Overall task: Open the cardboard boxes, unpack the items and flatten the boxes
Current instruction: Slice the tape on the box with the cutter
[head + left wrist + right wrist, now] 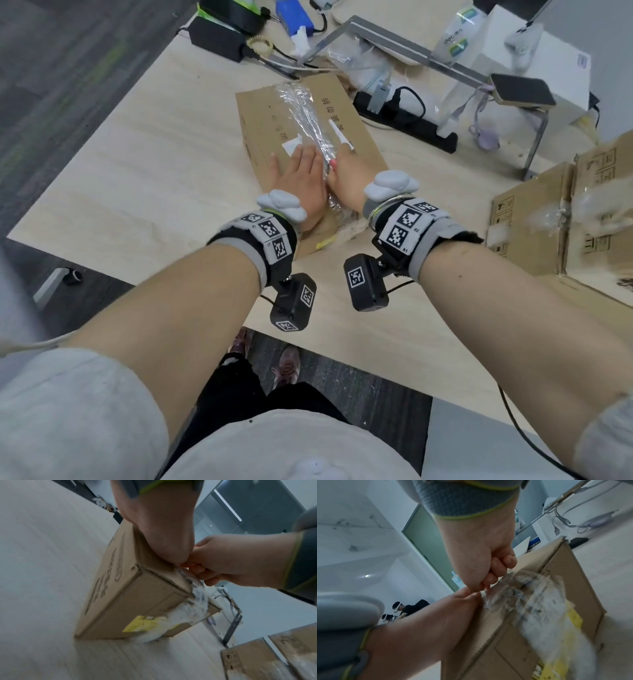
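Observation:
A closed brown cardboard box (267,113) lies on the pale wooden table (137,164), with wrinkled clear tape (308,113) running along its top seam and down the near end. My left hand (301,168) rests flat on the lid, just left of the tape. Beside it, my right hand (346,171) is curled in a fist around a small cutter whose white tip (339,135) points along the tape. The right wrist view shows that fist (488,563) over the tape (539,601). A yellow label (145,623) sits on the box's near end (137,601).
A second taped cardboard box (534,219) stands at the right edge. Behind the box are a black power strip (404,116), a metal stand (534,137) carrying a phone (522,89), a white carton (548,61) and a black adapter (219,37). People stand far off in the room.

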Demonstrator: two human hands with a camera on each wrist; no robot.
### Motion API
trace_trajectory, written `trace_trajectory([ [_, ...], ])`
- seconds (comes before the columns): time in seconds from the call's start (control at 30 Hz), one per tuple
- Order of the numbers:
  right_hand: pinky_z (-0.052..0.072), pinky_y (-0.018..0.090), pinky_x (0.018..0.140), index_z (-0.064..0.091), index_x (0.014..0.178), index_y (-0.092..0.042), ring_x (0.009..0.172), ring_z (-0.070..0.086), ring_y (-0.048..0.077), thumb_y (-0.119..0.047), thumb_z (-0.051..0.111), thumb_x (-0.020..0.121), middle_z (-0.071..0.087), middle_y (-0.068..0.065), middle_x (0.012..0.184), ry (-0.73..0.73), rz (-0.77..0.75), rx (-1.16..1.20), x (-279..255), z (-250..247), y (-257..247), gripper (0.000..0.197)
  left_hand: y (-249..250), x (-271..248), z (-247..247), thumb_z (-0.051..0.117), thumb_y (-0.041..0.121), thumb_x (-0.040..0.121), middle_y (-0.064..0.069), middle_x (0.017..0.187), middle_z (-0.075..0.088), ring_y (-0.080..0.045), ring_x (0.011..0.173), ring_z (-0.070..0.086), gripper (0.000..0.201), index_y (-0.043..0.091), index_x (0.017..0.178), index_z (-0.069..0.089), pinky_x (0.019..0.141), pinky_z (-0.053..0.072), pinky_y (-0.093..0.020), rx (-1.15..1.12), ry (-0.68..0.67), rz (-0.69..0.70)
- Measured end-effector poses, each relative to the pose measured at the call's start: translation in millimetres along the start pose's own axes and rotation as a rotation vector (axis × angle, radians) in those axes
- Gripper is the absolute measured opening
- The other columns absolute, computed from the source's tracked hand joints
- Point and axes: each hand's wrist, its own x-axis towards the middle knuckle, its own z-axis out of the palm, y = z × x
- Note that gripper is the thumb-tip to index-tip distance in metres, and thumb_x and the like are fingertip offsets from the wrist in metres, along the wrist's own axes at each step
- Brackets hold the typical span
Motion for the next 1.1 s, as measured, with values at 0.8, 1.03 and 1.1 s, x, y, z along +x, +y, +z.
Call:
trace_trajectory([
  [0.8, 0.032, 0.029, 0.067, 0.033, 0.133, 0.001, 0.080, 0.047, 0.024, -0.019, 0.041, 0.100, 0.052, 0.010, 0.090, -0.100, -0.023, -0.013, -22.4, -7.4, 13.6, 0.039, 0.1, -11.2, 8.9, 0.019, 0.036, 0.102, -0.004, 0.161, 0.012, -0.020, 0.148, 0.005, 0.057, 0.011, 0.153, 0.012, 0.117, -0.002, -0.055, 0.057, -0.004, 0.014],
  [1.03, 0.036, 0.032, 0.069, 0.036, 0.129, -0.001, 0.093, 0.060, 0.033, -0.018, 0.036, 0.101, 0.062, 0.019, 0.106, -0.041, -0.007, 0.060, -27.7, 1.3, 14.6, 0.033, 18.3, -21.3, 5.5, 0.020, 0.030, 0.103, -0.002, 0.161, 0.006, -0.018, 0.148, 0.000, 0.054, 0.013, 0.153, 0.011, 0.118, -0.003, -0.051, -0.017, -0.037, -0.011],
  [1.1, 0.038, 0.033, 0.071, 0.036, 0.128, -0.001, 0.092, 0.059, 0.033, -0.017, 0.036, 0.100, 0.061, 0.018, 0.103, -0.076, 0.001, 0.056, -26.9, -2.5, 13.5, 0.032, 16.7, -26.5, 9.9, 0.021, 0.031, 0.103, -0.002, 0.161, 0.007, -0.017, 0.148, 0.001, 0.054, 0.013, 0.153, 0.012, 0.118, -0.004, -0.049, -0.023, -0.026, 0.011],
])
